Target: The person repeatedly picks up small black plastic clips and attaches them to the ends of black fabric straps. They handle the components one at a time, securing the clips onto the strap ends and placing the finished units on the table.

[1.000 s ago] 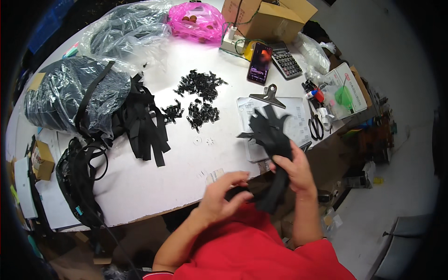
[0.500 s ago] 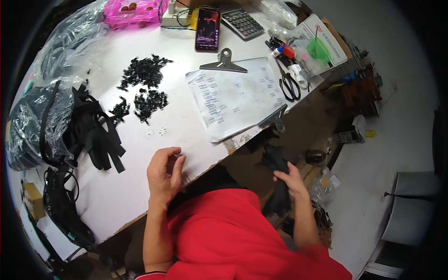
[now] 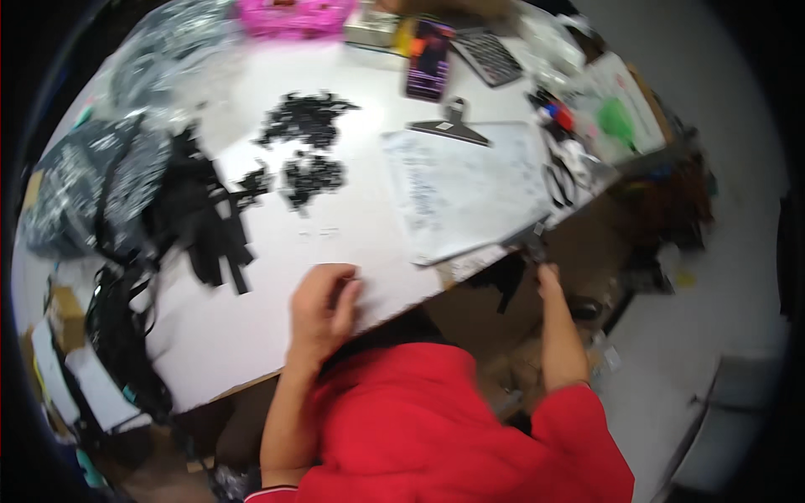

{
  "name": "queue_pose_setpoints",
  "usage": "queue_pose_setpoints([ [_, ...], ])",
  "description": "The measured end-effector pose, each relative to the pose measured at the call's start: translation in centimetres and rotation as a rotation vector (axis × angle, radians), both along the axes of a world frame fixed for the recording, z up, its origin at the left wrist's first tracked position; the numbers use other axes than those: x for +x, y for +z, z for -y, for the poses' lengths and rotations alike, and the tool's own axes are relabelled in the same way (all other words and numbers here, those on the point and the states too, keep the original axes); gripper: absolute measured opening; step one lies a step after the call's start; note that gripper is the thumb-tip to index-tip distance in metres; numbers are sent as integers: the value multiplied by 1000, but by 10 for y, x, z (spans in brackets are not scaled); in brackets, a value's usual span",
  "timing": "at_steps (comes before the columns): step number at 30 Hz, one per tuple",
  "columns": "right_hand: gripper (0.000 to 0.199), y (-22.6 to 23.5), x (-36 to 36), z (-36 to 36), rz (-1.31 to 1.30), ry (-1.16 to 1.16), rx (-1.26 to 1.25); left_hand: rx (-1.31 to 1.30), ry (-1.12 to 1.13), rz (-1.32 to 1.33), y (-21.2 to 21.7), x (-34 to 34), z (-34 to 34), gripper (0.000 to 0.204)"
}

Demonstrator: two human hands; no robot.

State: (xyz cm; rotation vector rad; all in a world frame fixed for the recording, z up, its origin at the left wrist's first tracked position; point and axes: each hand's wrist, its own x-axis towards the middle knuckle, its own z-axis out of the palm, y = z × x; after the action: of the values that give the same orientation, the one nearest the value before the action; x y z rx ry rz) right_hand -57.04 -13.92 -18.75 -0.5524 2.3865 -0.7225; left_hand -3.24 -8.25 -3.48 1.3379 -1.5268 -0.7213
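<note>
My left hand [image 3: 323, 306] rests at the near edge of the white table, its fingers loosely curled, the thumb apart from them and nothing between. Past the table edge, my right hand [image 3: 549, 281] reaches forward beside the lower metal clip [image 3: 534, 239] of the clipboard. Its fingers are blurred and partly hidden, so I cannot tell what they grip. Black strap pieces [image 3: 506, 281] hang below the table edge, just left of that hand. On the clipboard lies a printed paper sheet [image 3: 465, 189]. Small black parts [image 3: 306, 117] sit in several piles on the table.
Black straps [image 3: 205, 218] and a plastic-wrapped bundle [image 3: 84, 197] occupy the left side. At the back are a phone [image 3: 429, 59], a calculator [image 3: 488, 57] and a pink bag [image 3: 298, 18]. Black-handled scissors [image 3: 558, 180] lie at the right edge, near a carton [image 3: 629, 96].
My right hand has moved forward, up to the clipboard's lower clip; the black bundle it held before is no longer clearly seen in it. The view has shifted; my left hand keeps its pose.
</note>
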Motion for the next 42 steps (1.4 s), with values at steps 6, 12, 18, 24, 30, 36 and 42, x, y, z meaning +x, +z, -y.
queue_pose_setpoints([
  [6,22,90,128,-62,366,771,78,1,16,-47,2,14,-6,12],
  [12,17,205,338,-47,739,1008,-104,-211,270,-233,5,28,-23,13],
  [18,24,191,508,3,359,1450,-610,-186,883,345,17,114,-33,20],
  [24,27,187,539,4,264,1461,-479,24,904,215,19,148,-28,20],
  [30,31,197,514,-44,1060,1335,-77,-247,496,375,46,113,-93,27],
  [36,22,200,520,-38,333,1518,-480,585,282,-563,74,96,-148,10],
  [42,29,181,564,14,-428,1467,-789,-4,132,-523,104,108,-146,43],
])
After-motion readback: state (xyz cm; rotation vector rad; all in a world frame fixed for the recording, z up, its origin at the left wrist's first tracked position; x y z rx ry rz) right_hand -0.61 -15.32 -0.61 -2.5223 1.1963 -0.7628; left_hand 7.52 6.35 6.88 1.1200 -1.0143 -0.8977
